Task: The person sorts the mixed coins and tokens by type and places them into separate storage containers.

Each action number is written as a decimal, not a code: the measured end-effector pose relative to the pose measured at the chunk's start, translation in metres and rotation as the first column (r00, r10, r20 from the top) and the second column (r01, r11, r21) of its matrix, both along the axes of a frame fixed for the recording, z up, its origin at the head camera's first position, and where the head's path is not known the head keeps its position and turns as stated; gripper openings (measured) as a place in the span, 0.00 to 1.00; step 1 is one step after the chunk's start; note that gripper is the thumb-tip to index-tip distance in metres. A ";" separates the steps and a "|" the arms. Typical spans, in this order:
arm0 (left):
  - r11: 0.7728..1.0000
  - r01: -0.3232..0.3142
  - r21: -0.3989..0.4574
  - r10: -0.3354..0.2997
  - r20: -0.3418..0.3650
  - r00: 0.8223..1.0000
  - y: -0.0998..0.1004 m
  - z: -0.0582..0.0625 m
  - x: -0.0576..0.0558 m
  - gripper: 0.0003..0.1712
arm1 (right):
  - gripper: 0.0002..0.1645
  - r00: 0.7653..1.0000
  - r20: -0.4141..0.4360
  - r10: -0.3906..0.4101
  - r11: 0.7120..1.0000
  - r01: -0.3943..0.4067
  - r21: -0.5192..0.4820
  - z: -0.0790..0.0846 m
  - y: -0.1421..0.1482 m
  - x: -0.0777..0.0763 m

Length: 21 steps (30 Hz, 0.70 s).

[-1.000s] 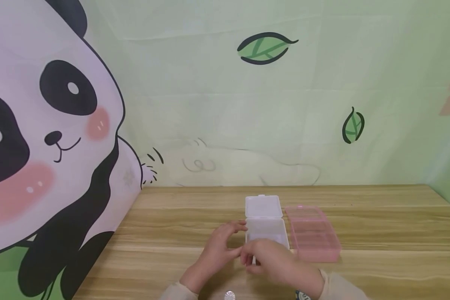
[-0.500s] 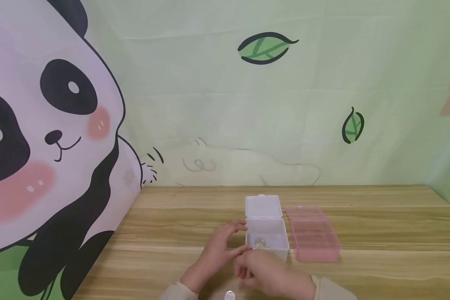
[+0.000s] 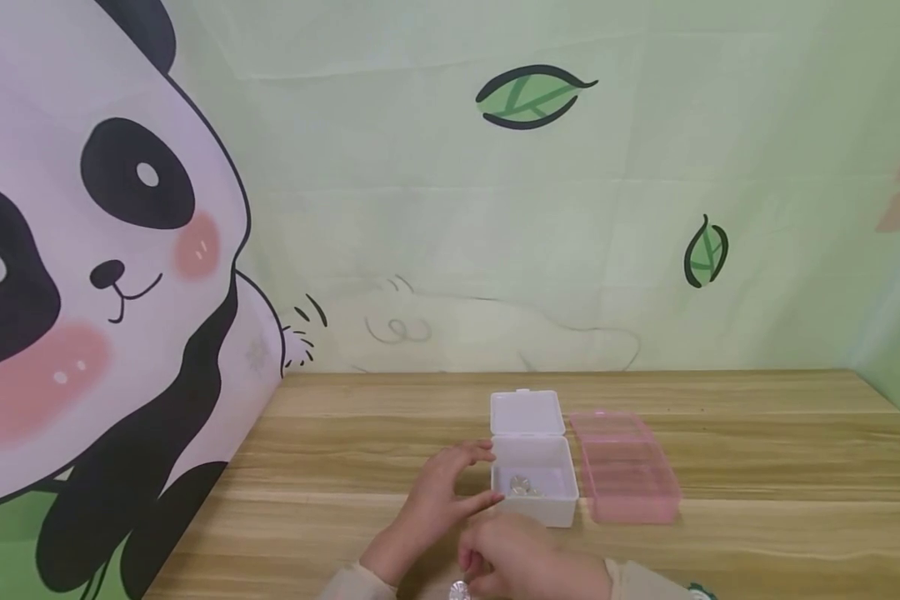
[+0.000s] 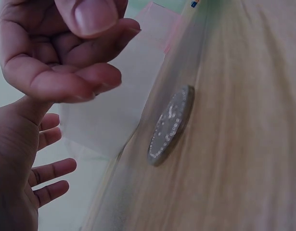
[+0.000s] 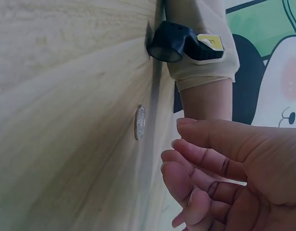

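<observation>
A white box [image 3: 562, 512] stands on the table with its lid [image 3: 527, 412] tipped back. Inside it lies a silver coin [image 3: 520, 485], with other small shiny bits beside it. My left hand [image 3: 435, 500] touches the box's left side, fingertips by the rear rim and thumb by the front corner. In the left wrist view its fingers [image 4: 54, 171] stretch out nearly straight. My right hand [image 3: 517, 554] hovers before the box, over another silver coin [image 3: 459, 590] lying on the table. Its fingers bend loosely, with thumb and fingertips apart and nothing between them in the right wrist view.
A translucent pink box [image 3: 633, 504] with its lid folded back stands just right of the white one. At the bottom edge, beside the right sleeve, a small teal-rimmed thing [image 3: 701, 592] peeks in. A panda-print cloth [image 3: 390, 167] hangs behind the table.
My right hand has drawn back from over the white box toward the coin on the table. A silver coin now shows inside the box. My left hand has stayed put.
</observation>
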<state>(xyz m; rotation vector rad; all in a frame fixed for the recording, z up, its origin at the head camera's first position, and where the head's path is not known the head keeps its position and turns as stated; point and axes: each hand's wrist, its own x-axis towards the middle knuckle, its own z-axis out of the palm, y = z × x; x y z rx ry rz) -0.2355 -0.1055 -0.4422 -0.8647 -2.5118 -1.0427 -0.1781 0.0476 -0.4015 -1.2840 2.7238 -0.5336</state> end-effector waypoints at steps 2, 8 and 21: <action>1.000 0.001 0.000 -0.001 -0.005 1.000 0.000 0.000 0.000 0.23 | 0.05 1.000 -0.005 0.006 1.000 -0.006 0.009 -0.002 -0.001 0.000; 1.000 0.002 0.003 -0.002 0.025 1.000 0.000 0.000 0.001 0.24 | 0.05 0.998 0.056 -0.001 1.000 0.000 0.026 -0.005 -0.006 0.001; 1.000 0.005 0.008 -0.006 0.040 0.999 0.000 0.001 0.001 0.23 | 0.06 0.996 0.088 0.000 0.999 -0.003 0.038 -0.015 -0.014 -0.001</action>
